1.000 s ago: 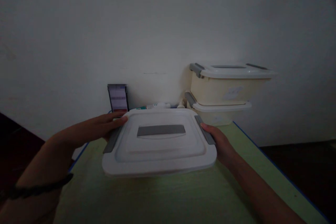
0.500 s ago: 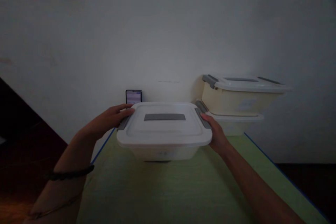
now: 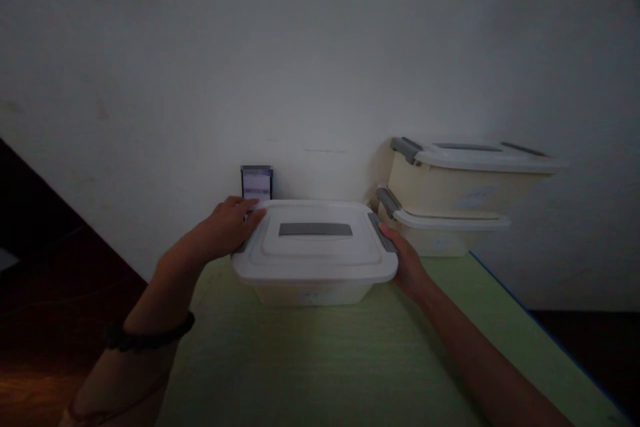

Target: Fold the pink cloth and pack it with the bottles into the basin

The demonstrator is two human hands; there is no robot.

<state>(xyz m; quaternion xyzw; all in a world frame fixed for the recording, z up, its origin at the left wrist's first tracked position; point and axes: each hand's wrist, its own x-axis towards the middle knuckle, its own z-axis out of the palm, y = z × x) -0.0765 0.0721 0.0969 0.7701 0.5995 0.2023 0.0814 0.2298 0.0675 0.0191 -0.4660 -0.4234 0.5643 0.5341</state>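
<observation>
Grey-white plaster fills my view from twelve o'clock: the wall (image 3: 320, 47), against which the green table (image 3: 310, 360) reaches out toward six. At two o'clock from the held box, an upper box (image 3: 440, 190) sits on the lid of a lower box (image 3: 430, 240), a stacking I'd put down to saving floor space.

The lidded box (image 3: 320, 257) lies just below my centre, over the table between both hands; I can't tell whether its base bears weight there. At nine to ten o'clock the left hand (image 3: 231, 223) grasps its edge; at three, the right hand (image 3: 406, 263) grips the other, thumb over the grey latch, undersides hidden. Opposite ends suggest balance to me.

At eleven o'clock a phone (image 3: 257, 183) stands upright near the wall, presumably so its screen faces the wearer.
</observation>
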